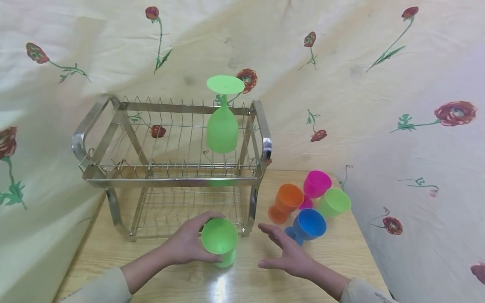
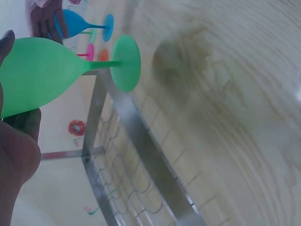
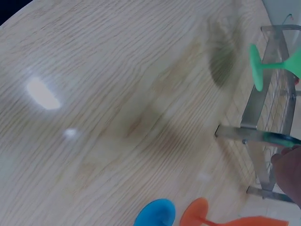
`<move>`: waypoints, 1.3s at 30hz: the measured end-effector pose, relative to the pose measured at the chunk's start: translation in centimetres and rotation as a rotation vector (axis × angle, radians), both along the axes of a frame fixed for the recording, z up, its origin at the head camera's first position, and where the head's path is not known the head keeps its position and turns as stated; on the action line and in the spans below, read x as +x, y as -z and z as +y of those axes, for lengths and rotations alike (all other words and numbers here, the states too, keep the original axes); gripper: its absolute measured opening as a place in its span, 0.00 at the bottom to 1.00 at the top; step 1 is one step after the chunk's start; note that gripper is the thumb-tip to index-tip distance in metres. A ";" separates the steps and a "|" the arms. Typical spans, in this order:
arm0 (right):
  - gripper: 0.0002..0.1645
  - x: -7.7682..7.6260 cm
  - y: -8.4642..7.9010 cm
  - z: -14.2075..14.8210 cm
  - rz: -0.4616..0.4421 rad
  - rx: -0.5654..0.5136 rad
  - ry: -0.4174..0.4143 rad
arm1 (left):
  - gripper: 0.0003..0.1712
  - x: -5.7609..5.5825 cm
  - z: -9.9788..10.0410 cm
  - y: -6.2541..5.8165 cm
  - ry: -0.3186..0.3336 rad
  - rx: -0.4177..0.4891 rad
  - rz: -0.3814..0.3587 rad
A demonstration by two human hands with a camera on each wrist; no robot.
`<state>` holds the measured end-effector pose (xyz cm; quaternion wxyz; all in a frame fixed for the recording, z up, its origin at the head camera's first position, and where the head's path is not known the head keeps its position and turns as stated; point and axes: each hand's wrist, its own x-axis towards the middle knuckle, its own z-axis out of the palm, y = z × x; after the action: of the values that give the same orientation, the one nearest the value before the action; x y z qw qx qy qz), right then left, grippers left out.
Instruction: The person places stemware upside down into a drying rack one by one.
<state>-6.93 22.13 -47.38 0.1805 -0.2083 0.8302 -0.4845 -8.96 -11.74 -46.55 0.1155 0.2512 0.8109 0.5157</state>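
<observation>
My left hand grips a green plastic goblet by its bowl, thumb on the near side and fingers round the far side. The goblet is upright, mouth up, in front of the rack; in the left wrist view its foot hangs above the tabletop. To the right, my right hand holds nothing, its thumb and fingers spread apart and pointing left. Nearest to it is a blue goblet. On the rack's upper tier, another green goblet stands upside down.
A two-tier metal dish rack stands at the back left of the wooden table. Behind the blue goblet are an orange goblet, a pink goblet and a light green goblet. Flowered cloth hangs behind and beside the table.
</observation>
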 end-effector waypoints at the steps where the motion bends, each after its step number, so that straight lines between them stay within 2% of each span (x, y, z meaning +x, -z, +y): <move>1: 0.53 -0.1 0.0 -0.3 0.002 -0.003 -0.004 | 0.55 -0.1 -0.1 -0.3 0.000 0.011 0.001; 8: 0.52 -0.6 0.1 -2.3 0.028 -0.028 -0.025 | 0.57 -0.4 -0.6 -1.3 -0.029 0.063 -0.037; 17: 0.45 -1.3 0.6 -4.7 0.121 -0.047 -0.054 | 0.55 -0.3 -0.6 -1.5 -0.059 0.155 -0.059; 24: 0.38 -1.9 1.1 -5.9 0.107 -0.108 -0.044 | 0.55 -0.1 -0.6 -1.6 -0.108 0.210 -0.111; 32: 0.30 -2.3 1.4 -6.6 0.157 -0.107 -0.053 | 0.55 0.1 -0.5 -1.5 -0.127 0.274 -0.116; 39: 0.22 -2.5 1.2 -6.9 0.167 -0.089 -0.018 | 0.55 0.2 -0.2 -1.6 -0.156 0.301 -0.134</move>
<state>-9.46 15.21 -48.62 0.1055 -0.2631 0.8183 -0.5001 -8.73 -11.97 -44.98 0.0901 0.1668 0.7321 0.6543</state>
